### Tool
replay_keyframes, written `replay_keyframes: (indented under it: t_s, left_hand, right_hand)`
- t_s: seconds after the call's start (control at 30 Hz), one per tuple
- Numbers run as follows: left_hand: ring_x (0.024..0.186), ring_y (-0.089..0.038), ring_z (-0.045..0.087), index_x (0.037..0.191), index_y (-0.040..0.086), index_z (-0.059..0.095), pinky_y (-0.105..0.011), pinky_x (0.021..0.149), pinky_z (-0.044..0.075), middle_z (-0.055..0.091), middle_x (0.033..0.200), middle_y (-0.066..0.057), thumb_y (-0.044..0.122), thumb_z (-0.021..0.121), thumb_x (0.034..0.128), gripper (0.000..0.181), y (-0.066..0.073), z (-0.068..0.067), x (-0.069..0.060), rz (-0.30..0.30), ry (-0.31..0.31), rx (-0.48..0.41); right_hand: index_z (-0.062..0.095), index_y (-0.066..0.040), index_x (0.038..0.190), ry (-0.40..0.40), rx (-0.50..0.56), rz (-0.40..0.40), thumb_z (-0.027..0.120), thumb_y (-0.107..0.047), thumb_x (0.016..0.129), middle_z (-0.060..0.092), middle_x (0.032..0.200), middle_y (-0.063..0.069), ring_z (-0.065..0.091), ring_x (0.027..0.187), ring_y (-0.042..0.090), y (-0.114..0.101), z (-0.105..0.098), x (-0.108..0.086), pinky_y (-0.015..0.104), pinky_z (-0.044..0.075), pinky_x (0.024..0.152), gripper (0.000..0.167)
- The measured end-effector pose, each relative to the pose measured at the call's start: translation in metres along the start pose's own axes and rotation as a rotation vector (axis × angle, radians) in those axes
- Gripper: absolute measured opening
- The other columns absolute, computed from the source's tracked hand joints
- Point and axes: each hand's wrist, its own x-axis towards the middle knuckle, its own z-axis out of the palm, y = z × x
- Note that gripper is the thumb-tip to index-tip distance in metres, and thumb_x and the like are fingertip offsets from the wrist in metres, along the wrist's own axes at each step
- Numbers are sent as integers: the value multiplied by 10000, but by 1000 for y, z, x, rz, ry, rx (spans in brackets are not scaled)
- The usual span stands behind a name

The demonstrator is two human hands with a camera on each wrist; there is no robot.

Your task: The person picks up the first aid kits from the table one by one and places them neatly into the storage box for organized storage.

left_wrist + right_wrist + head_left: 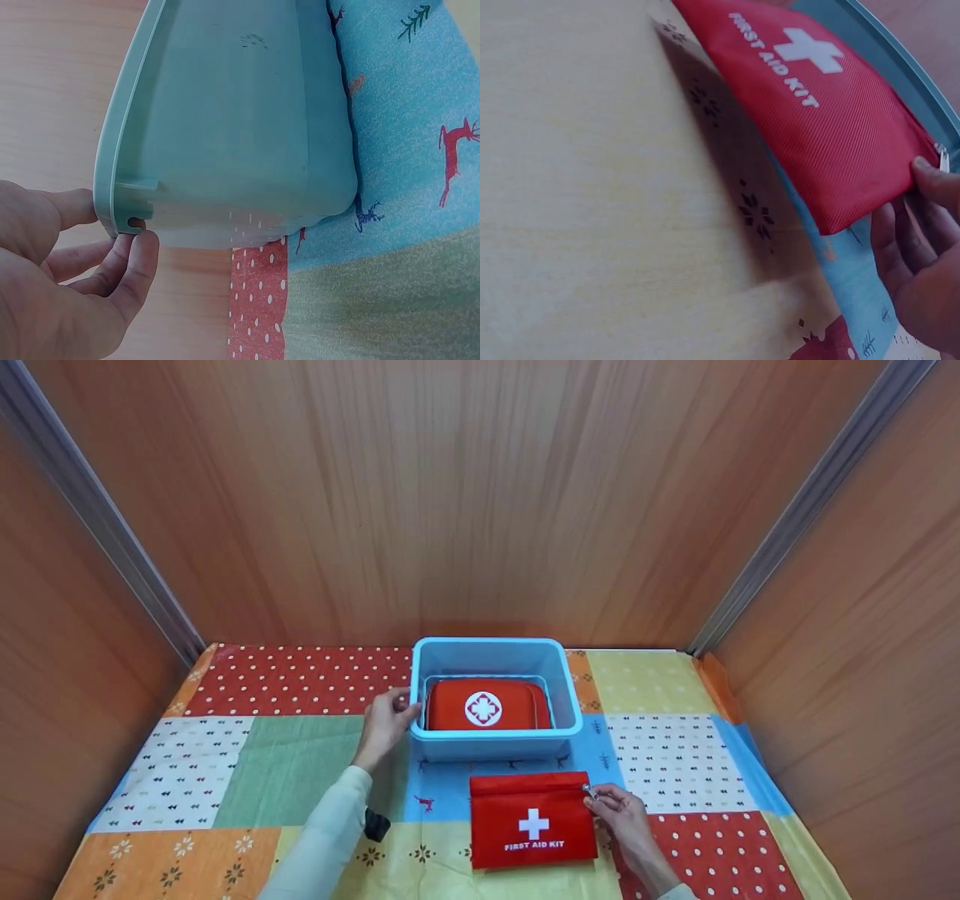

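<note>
A light blue plastic bin (491, 748) stands near the back wall, with a red case (450, 705) bearing a white round cross emblem inside it. My left hand (385, 726) grips the bin's left rim; in the left wrist view the thumb and fingers (139, 274) pinch the lip at a corner. My right hand (624, 819) pinches the right edge of a flat red first aid pouch (499, 829), close to its zipper pull (590, 791). The pouch is in front of the bin, and in the right wrist view it is raised above the cloth, casting a shadow.
A patchwork-print cloth (307, 769) covers the table. Wood-grain panels (480, 510) rise at the back and both sides, with grey metal strips (810, 510) at the corners. A small black object (376, 825) shows beside the left sleeve.
</note>
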Motion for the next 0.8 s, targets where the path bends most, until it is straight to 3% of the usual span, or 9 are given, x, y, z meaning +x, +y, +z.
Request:
replay_keyframes:
  t_s: [0.23, 0.8]
  left_hand:
    - [827, -206, 628, 1327, 99, 597, -308, 749, 581, 671, 939, -84, 194, 682, 924, 423, 0, -1, -1, 12, 0, 9]
    - [838, -208, 627, 1328, 78, 593, -295, 722, 572, 666, 940, -112, 183, 660, 939, 408, 0, -2, 1, 17, -16, -1]
  right_hand:
    - [635, -32, 1068, 16, 15, -41, 686, -77, 898, 753, 927, 33, 696, 817, 156, -17, -5, -1, 289, 574, 777, 183]
    - [632, -1, 1072, 76, 58, -196, 685, -78, 906, 754, 897, 19, 694, 791, 148, -77, -16, 7, 265, 572, 752, 190]
